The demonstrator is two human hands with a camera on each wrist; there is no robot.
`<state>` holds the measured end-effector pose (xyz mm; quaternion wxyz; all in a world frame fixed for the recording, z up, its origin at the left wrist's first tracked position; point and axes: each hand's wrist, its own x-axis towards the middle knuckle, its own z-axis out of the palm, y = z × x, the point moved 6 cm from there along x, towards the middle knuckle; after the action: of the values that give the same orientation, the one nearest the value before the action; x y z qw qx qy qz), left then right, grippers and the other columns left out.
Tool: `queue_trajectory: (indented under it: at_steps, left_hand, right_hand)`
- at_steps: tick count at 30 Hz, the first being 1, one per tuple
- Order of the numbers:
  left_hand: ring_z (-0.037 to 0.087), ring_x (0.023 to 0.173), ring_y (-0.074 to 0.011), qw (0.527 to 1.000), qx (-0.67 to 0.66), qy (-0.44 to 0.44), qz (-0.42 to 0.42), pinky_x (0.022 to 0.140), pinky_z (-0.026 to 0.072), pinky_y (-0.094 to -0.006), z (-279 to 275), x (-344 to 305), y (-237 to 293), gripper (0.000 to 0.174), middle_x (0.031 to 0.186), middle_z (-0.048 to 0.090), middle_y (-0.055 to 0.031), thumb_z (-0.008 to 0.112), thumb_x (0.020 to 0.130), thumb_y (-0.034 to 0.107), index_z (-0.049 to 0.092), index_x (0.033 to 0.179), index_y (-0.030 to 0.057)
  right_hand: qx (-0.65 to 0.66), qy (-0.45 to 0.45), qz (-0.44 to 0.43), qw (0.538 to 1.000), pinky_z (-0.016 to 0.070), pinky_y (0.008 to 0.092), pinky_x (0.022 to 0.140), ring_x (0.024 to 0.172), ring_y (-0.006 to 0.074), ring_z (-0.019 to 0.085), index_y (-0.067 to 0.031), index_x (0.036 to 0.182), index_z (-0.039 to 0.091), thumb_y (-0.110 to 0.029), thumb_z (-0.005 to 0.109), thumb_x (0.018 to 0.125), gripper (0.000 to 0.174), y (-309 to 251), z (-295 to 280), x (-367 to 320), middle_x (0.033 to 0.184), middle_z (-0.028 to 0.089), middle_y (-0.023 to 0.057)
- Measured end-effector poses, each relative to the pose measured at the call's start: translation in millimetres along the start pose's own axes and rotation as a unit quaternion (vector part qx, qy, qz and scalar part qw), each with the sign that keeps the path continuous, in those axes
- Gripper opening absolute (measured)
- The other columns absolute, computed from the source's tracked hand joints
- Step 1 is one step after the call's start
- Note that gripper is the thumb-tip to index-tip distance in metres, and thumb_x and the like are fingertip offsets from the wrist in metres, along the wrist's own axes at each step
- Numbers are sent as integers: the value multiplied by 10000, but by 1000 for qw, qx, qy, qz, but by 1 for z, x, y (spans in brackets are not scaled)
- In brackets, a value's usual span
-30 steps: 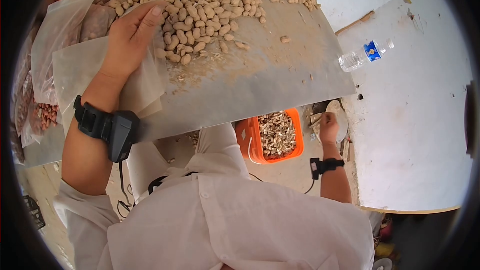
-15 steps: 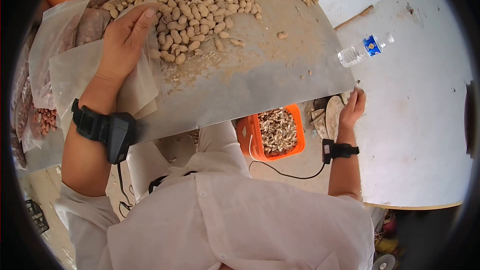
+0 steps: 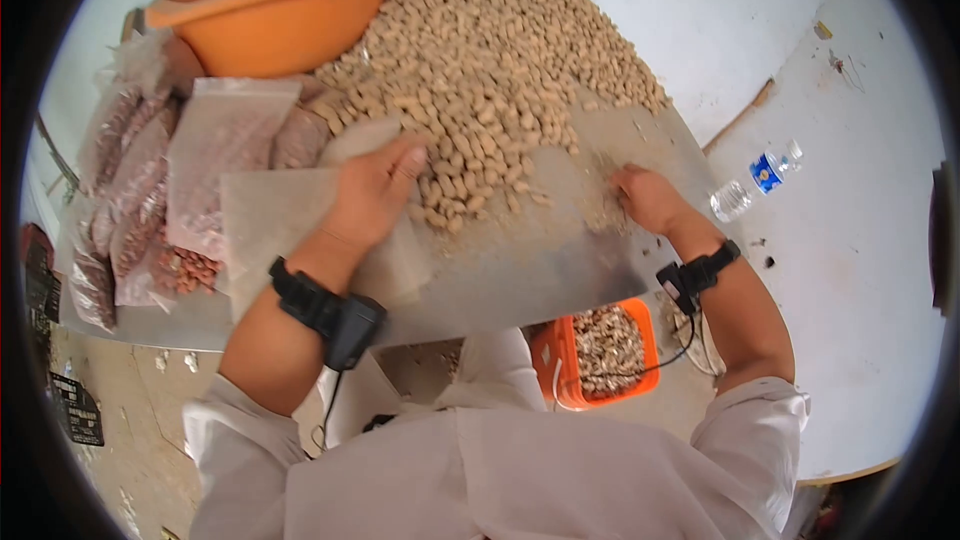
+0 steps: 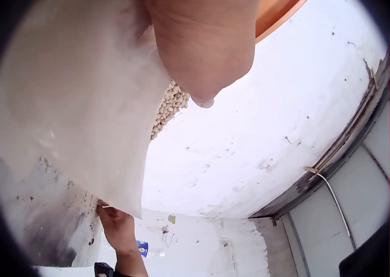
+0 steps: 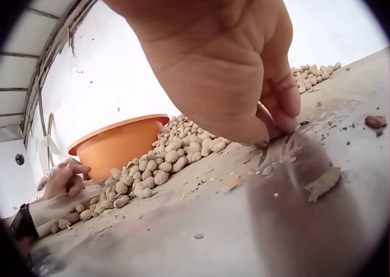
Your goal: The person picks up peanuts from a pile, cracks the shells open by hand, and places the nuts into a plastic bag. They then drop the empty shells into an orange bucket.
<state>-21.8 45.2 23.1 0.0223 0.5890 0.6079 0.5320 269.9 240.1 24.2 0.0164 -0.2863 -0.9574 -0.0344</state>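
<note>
In the head view my left hand (image 3: 375, 195) grips a translucent plastic bag (image 3: 275, 205) at the left edge of a large heap of unshelled peanuts (image 3: 480, 70). The bag's sheet (image 4: 79, 88) hangs from that hand in the left wrist view. My right hand (image 3: 655, 202) is to the right of the heap, over the dusty grey tabletop (image 3: 520, 285). Seen from the right wrist, the fingers of the right hand (image 5: 225, 64) are curled, their tips together on the dusty surface near shell scraps (image 5: 323, 184); whether something small is between them is hidden.
An orange basin (image 3: 290, 15) stands behind the heap. Filled bags (image 3: 225, 155) and red kernels (image 3: 188, 268) lie at the left. A clear bottle (image 3: 735, 200) is beyond the table's right side. Below the front edge stands an orange bucket of shells (image 3: 608, 350).
The right hand has come up from beside the bucket, past the table's right corner, onto the tabletop. The head view has shifted, showing more basin and bags; the left hand keeps its hold.
</note>
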Motion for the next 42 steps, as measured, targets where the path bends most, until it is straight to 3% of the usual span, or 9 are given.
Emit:
queue_trajectory:
  at_steps: [10, 16, 19, 22, 27, 30, 32, 36, 42]
  left_hand:
    - [633, 748, -295, 1000, 2, 14, 14, 668, 489, -326, -8, 2, 9, 290, 789, 633, -164, 493, 911, 292, 615, 1027, 56]
    - [619, 725, -318, 999, 33, 4, 23, 646, 482, -351, -7, 7, 14, 283, 775, 625, -174, 491, 904, 286, 619, 1003, 54]
    - [605, 700, -330, 997, 69, -35, 30, 631, 471, -373, -3, 10, 20, 280, 755, 617, -174, 493, 893, 285, 624, 985, 56]
    - [599, 697, -327, 987, 118, -103, 40, 627, 461, -387, 4, 14, 24, 266, 734, 610, -169, 503, 874, 288, 629, 953, 67]
    - [590, 684, -299, 959, 153, -231, -60, 624, 451, -375, 0, 27, 34, 248, 711, 598, -162, 531, 839, 300, 636, 871, 77]
    - [584, 680, -162, 959, 155, -233, -39, 637, 459, -290, 0, 37, 36, 265, 736, 619, -82, 565, 854, 246, 641, 982, 27]
    - [545, 648, -123, 978, 34, -193, -66, 599, 435, -251, 2, 45, 28, 281, 723, 598, -47, 558, 868, 244, 637, 995, 6]
    - [435, 574, -59, 955, -243, -88, -148, 521, 361, -198, 4, 45, 29, 295, 663, 518, 21, 525, 901, 225, 619, 1020, -28]
    - [360, 521, -48, 936, -313, 54, -149, 483, 303, -188, 16, 28, -16, 263, 604, 448, 36, 482, 927, 212, 617, 870, -6]
  right_hand:
    - [0, 76, 82, 994, 456, 427, 642, 746, 363, 566, -51, 732, 554, -100, 553, 610, 132, 6, -33, -65, 750, 584, 159]
    - [4, -44, 228, 973, 451, 377, 616, 704, 338, 565, -32, 735, 584, -106, 590, 563, 187, 63, -14, -187, 734, 575, 159]
    - [-40, 6, 191, 981, 457, 358, 661, 738, 343, 571, -20, 758, 595, -44, 555, 591, 174, 64, -17, -216, 772, 588, 177]
    - [77, 164, 121, 976, 453, 390, 694, 795, 354, 567, -7, 743, 557, 6, 519, 630, 120, 41, -55, -180, 772, 572, 179]
    - [139, 148, 7, 979, 434, 361, 610, 684, 324, 538, 17, 798, 533, 26, 512, 681, 119, -31, -86, -96, 731, 520, 174]
    - [223, 99, -21, 970, 435, 384, 612, 700, 337, 546, -13, 841, 557, -29, 538, 708, 136, -79, -91, -52, 754, 527, 173]
    - [195, 103, -93, 971, 460, 325, 596, 673, 272, 559, 3, 930, 552, -11, 556, 737, 194, -99, -85, -21, 828, 533, 150]
    - [160, 123, -136, 970, 468, 365, 662, 746, 319, 570, -19, 972, 576, -55, 572, 743, 232, -127, -68, 41, 856, 551, 171]
    - [83, 91, -91, 988, 466, 406, 739, 880, 346, 570, -25, 912, 584, -42, 552, 731, 184, -145, -31, 105, 866, 583, 170]
